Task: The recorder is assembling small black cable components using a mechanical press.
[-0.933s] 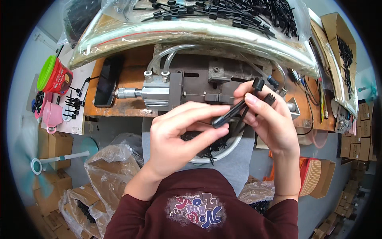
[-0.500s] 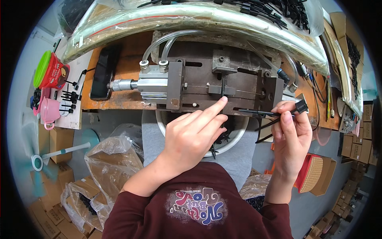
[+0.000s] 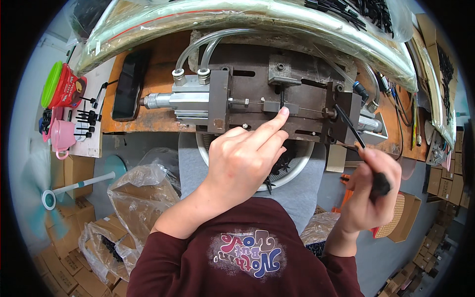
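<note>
My left hand [image 3: 247,153] reaches over the front of a dark metal jig [image 3: 252,89], index finger stretched out. Its fingertip rests at a small grey block [image 3: 273,106] in the middle, where a thin black strip [image 3: 282,96] stands across the block under an upper clamp [image 3: 282,73]. From the left end block a threaded bolt [image 3: 240,102] points inward; on the right another bolt head [image 3: 330,113] faces it. My right hand [image 3: 373,190] is closed around a black plastic rod [image 3: 351,126] with a thick dark head, its thin end slanting up beside the right end block. That head is blurred.
An air cylinder [image 3: 192,99] with clear hoses [image 3: 213,39] adjoins the jig's left end. A phone [image 3: 129,86] lies farther left, beside a pink cup [image 3: 63,136]. Under the jig, a white-rimmed basin [image 3: 297,173] with black pieces sits on my lap. A fan [image 3: 49,199] stands lower left.
Both bolts now stick farther inward from the end blocks. My right hand has moved down and right and turned, the rod now pointing up-left. My left fingertip stays at the block.
</note>
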Motion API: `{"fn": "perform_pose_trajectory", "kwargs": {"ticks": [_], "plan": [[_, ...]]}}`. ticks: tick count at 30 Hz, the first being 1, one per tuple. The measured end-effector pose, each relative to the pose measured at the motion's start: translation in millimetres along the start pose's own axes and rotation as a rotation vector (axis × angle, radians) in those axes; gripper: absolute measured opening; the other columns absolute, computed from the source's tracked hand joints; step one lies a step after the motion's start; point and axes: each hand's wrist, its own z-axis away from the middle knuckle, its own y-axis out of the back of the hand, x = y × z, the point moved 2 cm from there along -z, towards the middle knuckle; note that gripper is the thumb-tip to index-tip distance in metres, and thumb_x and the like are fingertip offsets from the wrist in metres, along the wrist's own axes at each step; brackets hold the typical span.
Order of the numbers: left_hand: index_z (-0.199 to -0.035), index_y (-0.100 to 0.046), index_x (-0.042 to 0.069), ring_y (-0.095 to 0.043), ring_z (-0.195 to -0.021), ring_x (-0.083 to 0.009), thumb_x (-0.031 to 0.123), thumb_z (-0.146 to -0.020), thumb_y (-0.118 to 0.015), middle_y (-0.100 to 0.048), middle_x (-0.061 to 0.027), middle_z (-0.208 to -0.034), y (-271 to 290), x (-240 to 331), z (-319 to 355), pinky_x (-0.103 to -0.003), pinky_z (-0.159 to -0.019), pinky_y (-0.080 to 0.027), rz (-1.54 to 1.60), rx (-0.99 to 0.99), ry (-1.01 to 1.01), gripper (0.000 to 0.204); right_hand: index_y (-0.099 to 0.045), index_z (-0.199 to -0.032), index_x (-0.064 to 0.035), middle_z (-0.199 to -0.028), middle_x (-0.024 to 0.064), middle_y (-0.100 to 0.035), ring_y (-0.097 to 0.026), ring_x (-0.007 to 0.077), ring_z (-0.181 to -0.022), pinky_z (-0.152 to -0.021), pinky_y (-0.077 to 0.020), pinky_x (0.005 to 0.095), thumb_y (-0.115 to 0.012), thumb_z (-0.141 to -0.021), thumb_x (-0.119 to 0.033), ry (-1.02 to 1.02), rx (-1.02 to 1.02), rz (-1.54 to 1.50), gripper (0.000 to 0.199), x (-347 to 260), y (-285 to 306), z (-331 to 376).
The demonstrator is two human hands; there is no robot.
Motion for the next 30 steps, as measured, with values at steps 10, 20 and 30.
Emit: {"fn": "perform_pose_trajectory", "kwargs": {"ticks": [10,20,30], "plan": [[-0.099,-0.073,0.000,-0.068,-0.073,-0.0148,0.005,-0.064,-0.089,-0.070,-0.0117,-0.094,35,17,-3,-0.024,-0.061,-0.055,0.905,-0.030,0.159,0.038,-0.073,-0.106,0.0025,-0.104,0.0203,-0.072,-0.059,0.0084,-0.062,-0.046,-0.0358,0.0205,-0.068,-0.073,0.000,0.517,-0.237,0.350,0.033,-3,-26,5],[-0.091,-0.071,0.004,-0.064,-0.064,-0.0169,0.015,-0.068,-0.082,-0.069,-0.0130,-0.118,4,6,9,-0.026,-0.060,-0.051,0.057,0.071,-0.027,0.028,-0.049,-0.127,0.0080,-0.101,0.0199,-0.072,-0.072,0.0239,-0.086,-0.072,-0.0554,0.0282,-0.066,-0.094,-0.010,-0.019,-0.019,-0.109,0.042,14,-16,16],[-0.090,-0.071,0.007,-0.063,-0.061,-0.0141,0.020,-0.070,-0.081,-0.070,-0.0083,-0.117,0,3,-1,-0.025,-0.054,-0.047,-0.065,0.003,-0.023,0.025,-0.055,-0.118,0.0066,-0.093,0.0197,-0.073,-0.070,0.0138,-0.084,-0.081,-0.0494,0.0217,-0.056,-0.099,-0.011,-0.331,-0.038,-0.211,0.026,10,-16,22]]}}
